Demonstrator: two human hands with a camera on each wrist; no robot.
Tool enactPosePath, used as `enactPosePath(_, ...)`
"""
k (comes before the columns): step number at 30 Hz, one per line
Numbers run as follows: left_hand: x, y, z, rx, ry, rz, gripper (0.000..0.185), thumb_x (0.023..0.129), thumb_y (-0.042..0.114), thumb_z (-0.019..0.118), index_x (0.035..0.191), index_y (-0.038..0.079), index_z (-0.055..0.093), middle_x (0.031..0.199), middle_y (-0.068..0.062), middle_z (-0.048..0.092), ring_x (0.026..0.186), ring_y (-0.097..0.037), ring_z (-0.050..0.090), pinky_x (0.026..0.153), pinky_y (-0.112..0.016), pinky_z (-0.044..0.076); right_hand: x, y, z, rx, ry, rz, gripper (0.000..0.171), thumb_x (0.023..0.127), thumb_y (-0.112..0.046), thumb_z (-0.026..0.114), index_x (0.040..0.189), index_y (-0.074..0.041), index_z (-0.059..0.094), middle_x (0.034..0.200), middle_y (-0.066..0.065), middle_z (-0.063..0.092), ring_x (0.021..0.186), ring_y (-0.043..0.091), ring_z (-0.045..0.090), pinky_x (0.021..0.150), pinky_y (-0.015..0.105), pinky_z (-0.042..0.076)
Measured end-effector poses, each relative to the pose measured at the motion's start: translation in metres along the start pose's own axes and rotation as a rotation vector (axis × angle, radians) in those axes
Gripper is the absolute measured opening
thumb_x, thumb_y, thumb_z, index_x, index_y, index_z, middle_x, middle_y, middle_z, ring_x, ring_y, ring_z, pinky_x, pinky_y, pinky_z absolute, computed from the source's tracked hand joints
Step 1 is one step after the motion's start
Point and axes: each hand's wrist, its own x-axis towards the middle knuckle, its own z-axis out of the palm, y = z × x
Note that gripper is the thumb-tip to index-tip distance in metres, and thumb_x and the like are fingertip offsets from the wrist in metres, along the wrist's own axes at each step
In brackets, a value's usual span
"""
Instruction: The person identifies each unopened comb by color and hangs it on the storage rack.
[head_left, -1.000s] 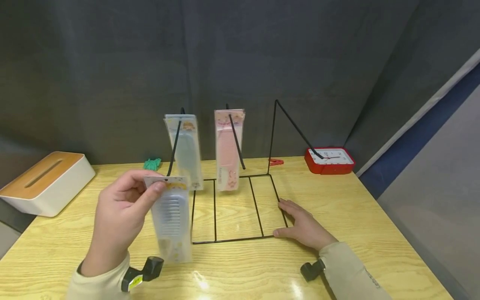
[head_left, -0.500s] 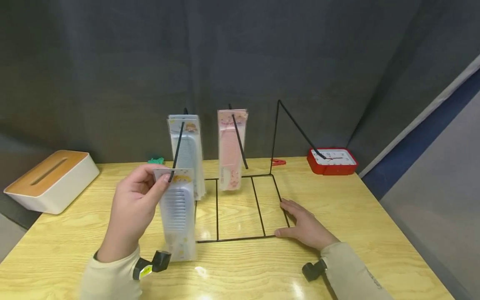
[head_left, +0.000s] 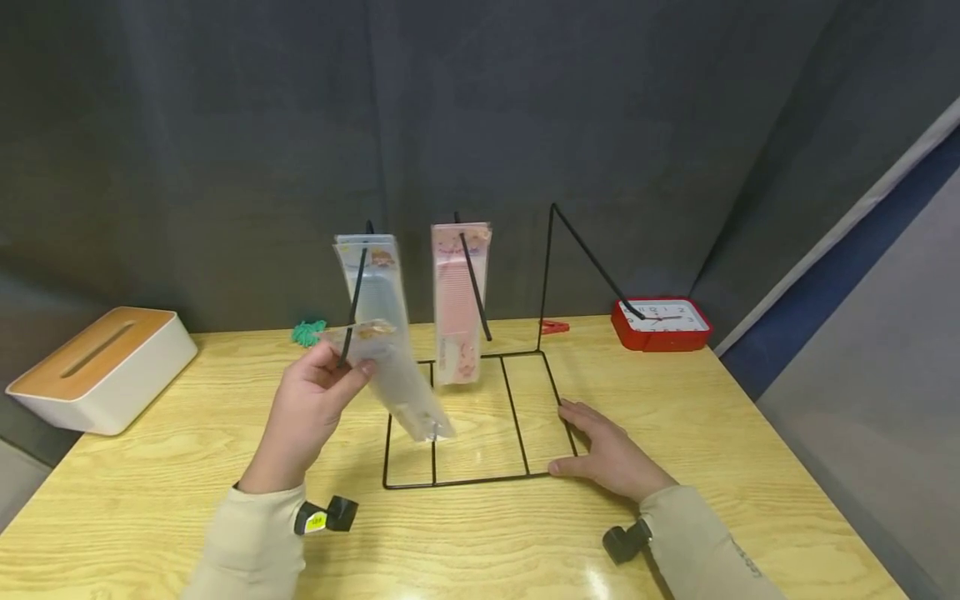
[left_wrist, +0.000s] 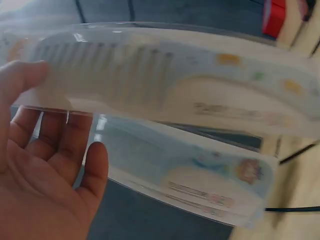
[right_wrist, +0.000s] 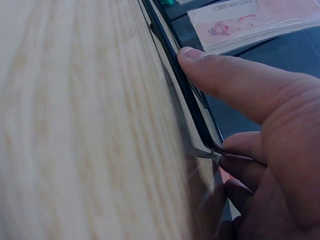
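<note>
since half a second ago my left hand has moved in toward the black wire rack, its fingers pinching the top of the blue packaged comb, now tilted at the left hook's tip. my right hand stays flat, fingers straight, on the rack's base corner on the yellow wood worktop before a dark curtain. the packet print is too blurred to read.

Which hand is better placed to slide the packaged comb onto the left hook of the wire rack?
Left. The left hand already pinches the packaged comb by its top, right at the left hook. The right hand rests flat on the wire rack's base, steadying it.
</note>
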Motion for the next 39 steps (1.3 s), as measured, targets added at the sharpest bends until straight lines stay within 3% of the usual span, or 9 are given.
enactPosePath(6,0.011,-0.017,0.006,-0.003,0.004,-0.068,0.027,0.101,0.021,0.063,0.115,-0.001,0.061,0.107,-0.003,0.064,0.101,-0.011,0.061,0.093,-0.024,0.047,0.000,0.000,-0.001,-0.004,0.007,0.008,0.096,0.079,-0.049,0.083,0.154,-0.005,0.040,0.163,0.009,0.029,0.151,0.037,0.018,0.116,0.062,0.020)
enactPosePath(10,0.018,-0.022,0.006,-0.022,0.094,-0.111,0.029,0.101,0.026,0.062,0.114,0.000,0.060,0.111,-0.002,0.066,0.104,-0.013,0.060,0.092,-0.025,0.046,0.000,-0.001,0.000,0.007,0.003,0.010,0.096,0.079,-0.048,0.083,0.154,-0.006,0.039,0.164,0.009,0.028,0.151,0.037,0.017,0.116,0.062,0.019)
enactPosePath(17,0.034,-0.025,0.009,0.001,0.284,-0.154,0.035,0.096,0.037,0.069,0.095,0.003,0.060,0.082,0.003,0.057,0.083,-0.015,0.046,0.073,-0.028,0.038,-0.003,-0.002,0.004,0.025,-0.003,0.008,0.097,0.078,-0.048,0.084,0.154,-0.006,0.039,0.164,0.009,0.028,0.152,0.036,0.016,0.117,0.061,0.017)
enactPosePath(24,0.055,-0.025,0.010,0.064,0.369,-0.172,0.043,0.089,0.049,0.073,0.092,0.007,0.062,0.076,0.003,0.052,0.072,-0.013,0.044,0.062,-0.026,0.036,-0.003,-0.002,0.001,0.008,0.001,-0.006,0.096,0.079,-0.048,0.083,0.154,-0.005,0.039,0.163,0.010,0.029,0.151,0.037,0.017,0.117,0.061,0.018)
enactPosePath(28,0.060,-0.029,0.009,0.116,0.363,-0.218,0.048,0.089,0.054,0.071,0.096,0.008,0.062,0.084,0.000,0.057,0.078,-0.015,0.048,0.065,-0.028,0.039,-0.003,-0.003,0.000,0.011,-0.002,-0.021,0.097,0.080,-0.047,0.083,0.153,-0.002,0.039,0.163,0.013,0.029,0.150,0.039,0.018,0.116,0.062,0.020)
enactPosePath(31,0.057,-0.040,0.009,0.161,0.317,-0.227,0.052,0.091,0.055,0.068,0.101,0.005,0.062,0.092,-0.006,0.060,0.083,-0.018,0.050,0.069,-0.031,0.041,-0.003,-0.002,0.001,0.013,0.000,-0.015,0.096,0.080,-0.046,0.083,0.153,-0.002,0.039,0.163,0.013,0.029,0.150,0.039,0.019,0.116,0.062,0.020)
enactPosePath(36,0.042,-0.077,0.008,0.252,0.189,-0.284,0.048,0.095,0.049,0.065,0.108,0.003,0.063,0.107,-0.015,0.066,0.095,-0.024,0.058,0.076,-0.034,0.045,-0.002,0.000,0.002,0.001,0.003,-0.003,0.095,0.080,-0.047,0.082,0.153,-0.003,0.040,0.163,0.012,0.029,0.150,0.039,0.020,0.115,0.062,0.021)
enactPosePath(39,0.032,-0.098,0.007,0.316,0.150,-0.329,0.041,0.097,0.045,0.064,0.106,0.004,0.065,0.112,-0.015,0.067,0.100,-0.026,0.061,0.078,-0.033,0.047,-0.002,0.002,0.003,-0.002,0.005,-0.002,0.094,0.081,-0.048,0.081,0.152,-0.003,0.040,0.162,0.013,0.030,0.150,0.040,0.020,0.115,0.062,0.021)
